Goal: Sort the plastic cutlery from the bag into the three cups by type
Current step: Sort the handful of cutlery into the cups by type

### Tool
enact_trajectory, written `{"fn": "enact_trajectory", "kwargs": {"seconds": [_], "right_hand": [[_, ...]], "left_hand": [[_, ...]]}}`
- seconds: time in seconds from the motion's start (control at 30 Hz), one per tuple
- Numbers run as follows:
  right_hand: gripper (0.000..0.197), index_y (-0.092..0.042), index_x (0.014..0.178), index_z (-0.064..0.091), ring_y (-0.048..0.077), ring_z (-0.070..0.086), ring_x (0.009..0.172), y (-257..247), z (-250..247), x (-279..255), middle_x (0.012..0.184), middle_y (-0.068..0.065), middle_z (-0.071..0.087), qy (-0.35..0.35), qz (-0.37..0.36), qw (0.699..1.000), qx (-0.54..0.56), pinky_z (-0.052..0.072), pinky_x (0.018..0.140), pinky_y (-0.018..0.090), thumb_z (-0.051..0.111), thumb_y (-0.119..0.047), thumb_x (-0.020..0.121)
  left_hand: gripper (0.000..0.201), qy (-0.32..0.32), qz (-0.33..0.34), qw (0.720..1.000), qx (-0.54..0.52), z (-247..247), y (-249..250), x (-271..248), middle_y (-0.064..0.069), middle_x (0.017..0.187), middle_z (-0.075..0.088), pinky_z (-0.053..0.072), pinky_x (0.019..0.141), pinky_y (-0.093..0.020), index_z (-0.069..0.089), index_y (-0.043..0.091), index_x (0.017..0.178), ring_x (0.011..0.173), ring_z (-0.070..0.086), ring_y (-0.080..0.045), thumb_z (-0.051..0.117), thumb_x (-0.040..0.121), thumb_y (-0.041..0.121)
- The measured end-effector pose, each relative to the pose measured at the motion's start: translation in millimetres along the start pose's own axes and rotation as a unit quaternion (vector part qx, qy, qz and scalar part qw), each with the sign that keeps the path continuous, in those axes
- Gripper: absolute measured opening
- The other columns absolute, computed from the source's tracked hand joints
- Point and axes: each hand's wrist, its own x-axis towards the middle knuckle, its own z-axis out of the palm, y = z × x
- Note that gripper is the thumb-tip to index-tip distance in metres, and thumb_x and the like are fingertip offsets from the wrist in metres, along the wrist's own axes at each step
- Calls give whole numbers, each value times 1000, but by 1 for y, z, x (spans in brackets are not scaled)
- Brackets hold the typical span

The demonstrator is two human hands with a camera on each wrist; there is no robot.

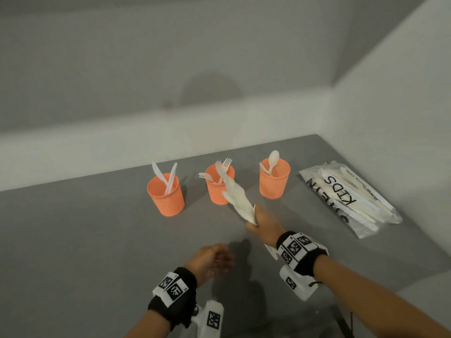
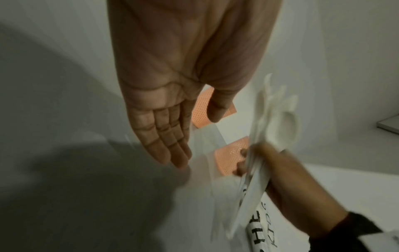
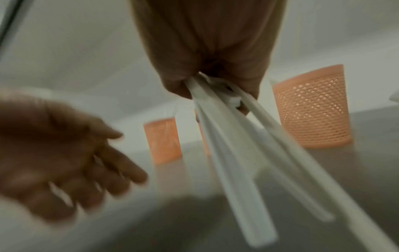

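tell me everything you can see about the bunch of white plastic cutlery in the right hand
The bunch of white plastic cutlery is several thin, matte pieces gripped together mid-length by the right hand. Its heads fan out blurred toward the middle orange mesh cup; the left wrist view shows a spoon bowl among them. The long flat handles splay back under the wrist. It hangs above the grey table, touching only that hand.

A grey table (image 1: 85,240) set into the corner of a pale-walled room bears three orange perforated cups in a row, apart from one another. The left cup (image 1: 166,196) holds white knives, the middle cup (image 1: 218,185) forks and the right cup (image 1: 274,179) spoons. Well to their right, near the side wall, a clear plastic bag (image 1: 349,198) with black lettering lies flat, white cutlery inside it.
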Motion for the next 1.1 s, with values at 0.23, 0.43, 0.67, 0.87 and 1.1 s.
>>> {"fn": "enact_trajectory", "kwargs": {"seconds": [0.23,0.43,0.67,0.87,1.1], "right_hand": [[6,-6,85,48,-2,49,49,-44,-28,17,63,0,47,96,-65,953,280,43,54,14,45,-4,90],[37,3,98,54,-1,56,61,-45,-10,19,73,0,57,125,-69,938,316,47,64,13,55,-29,79],[35,-10,118,49,-11,60,80,-46,3,15,93,-9,61,118,-108,929,334,46,73,7,56,-8,83],[23,-11,101,53,-2,61,68,-43,0,21,86,11,64,128,-118,916,360,48,66,15,57,5,85],[22,-23,79,51,-5,56,60,-28,-7,30,70,-4,55,102,-108,921,359,45,62,10,54,-3,84]], "left_hand": [[42,-78,-12,989,-128,41,20,7,-14,90,65,48,71,-32,56,4,100,78,60,-23,32,98,38],[52,-68,-1,962,-263,57,37,20,-10,64,66,57,64,-32,58,2,90,59,66,-19,29,98,44],[42,-23,55,949,-308,63,45,34,-5,78,72,57,58,-26,56,11,115,69,69,-15,33,98,41],[33,-33,90,946,-311,68,53,39,-2,72,72,55,53,-24,59,14,98,66,70,-13,37,97,39],[39,39,138,974,-174,50,70,45,5,65,61,46,53,-20,58,13,90,52,57,-4,30,99,38]]}}
